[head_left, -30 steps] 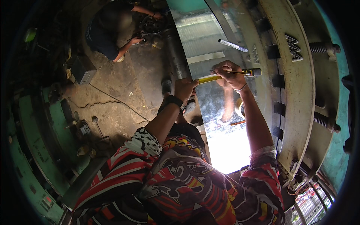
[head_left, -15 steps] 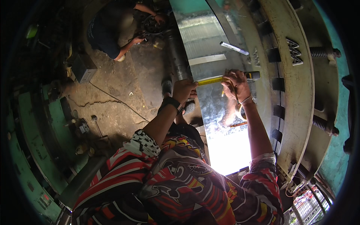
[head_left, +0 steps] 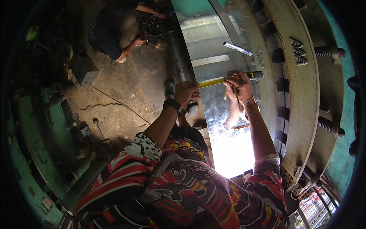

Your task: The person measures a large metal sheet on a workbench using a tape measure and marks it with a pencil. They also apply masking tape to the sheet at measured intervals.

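A yellow tape measure blade [head_left: 212, 83] is stretched across a shiny metal sheet [head_left: 209, 49]. My left hand [head_left: 185, 92] is closed around its end at the sheet's left edge. Toward the other end, my right hand [head_left: 239, 86] pinches the blade with bent fingers. Just beyond those fingers lies the black and yellow tape case [head_left: 256, 75]. A thin, dark, pencil-like stick [head_left: 236, 96] runs down from the right fingers; its kind is unclear. The sheet mirrors part of the right hand.
A marker [head_left: 237, 49] and a pale strip [head_left: 210, 60] lie farther up the sheet. Along its right side runs a heavy machine beam [head_left: 301, 95] with dark blocks. At the upper left, another person [head_left: 110, 32] bends over a round container [head_left: 156, 25] on the floor.
My right hand and the tape case have shifted slightly left. The blade now lies with its markings more visible. My left hand has hardly moved.
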Available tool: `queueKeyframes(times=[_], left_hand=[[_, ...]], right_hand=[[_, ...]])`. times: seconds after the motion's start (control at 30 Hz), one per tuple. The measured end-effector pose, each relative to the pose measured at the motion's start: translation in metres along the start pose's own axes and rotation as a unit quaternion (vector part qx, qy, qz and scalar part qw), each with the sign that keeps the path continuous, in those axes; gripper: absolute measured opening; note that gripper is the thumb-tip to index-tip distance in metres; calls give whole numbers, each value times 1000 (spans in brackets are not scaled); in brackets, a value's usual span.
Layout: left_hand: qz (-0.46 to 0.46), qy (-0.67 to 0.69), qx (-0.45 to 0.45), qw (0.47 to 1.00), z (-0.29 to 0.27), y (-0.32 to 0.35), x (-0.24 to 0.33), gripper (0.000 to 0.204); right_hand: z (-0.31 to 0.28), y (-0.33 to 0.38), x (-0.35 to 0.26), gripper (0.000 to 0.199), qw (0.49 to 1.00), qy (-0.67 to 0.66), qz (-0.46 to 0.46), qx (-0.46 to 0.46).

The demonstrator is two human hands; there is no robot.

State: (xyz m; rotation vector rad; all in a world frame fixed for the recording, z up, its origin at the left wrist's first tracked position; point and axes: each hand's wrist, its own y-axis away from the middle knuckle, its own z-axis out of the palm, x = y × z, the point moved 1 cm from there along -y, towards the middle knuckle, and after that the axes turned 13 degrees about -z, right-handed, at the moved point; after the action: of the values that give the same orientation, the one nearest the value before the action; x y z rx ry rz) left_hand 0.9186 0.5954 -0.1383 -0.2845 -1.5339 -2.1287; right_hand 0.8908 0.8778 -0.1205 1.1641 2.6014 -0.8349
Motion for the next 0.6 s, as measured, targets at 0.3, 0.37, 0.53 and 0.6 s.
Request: queueKeyframes(times=[0.3,0.37,0.53,0.6], left_hand=[[9,3,10,1000,2,3,1,21],[1,1,7,1000,1,3,2,23],[-12,-2,5,1000,0,2,3,30],[-7,-4,10,1000,1,3,4,30]], right_hand=[[-3,-7,-3,21,999,26,-21,-5],[-3,-7,-2,21,999,26,-22,-9],[-3,-7,-2,19,999,26,-16,-15],[-5,-11,-4,18,999,33,-29,-18]])
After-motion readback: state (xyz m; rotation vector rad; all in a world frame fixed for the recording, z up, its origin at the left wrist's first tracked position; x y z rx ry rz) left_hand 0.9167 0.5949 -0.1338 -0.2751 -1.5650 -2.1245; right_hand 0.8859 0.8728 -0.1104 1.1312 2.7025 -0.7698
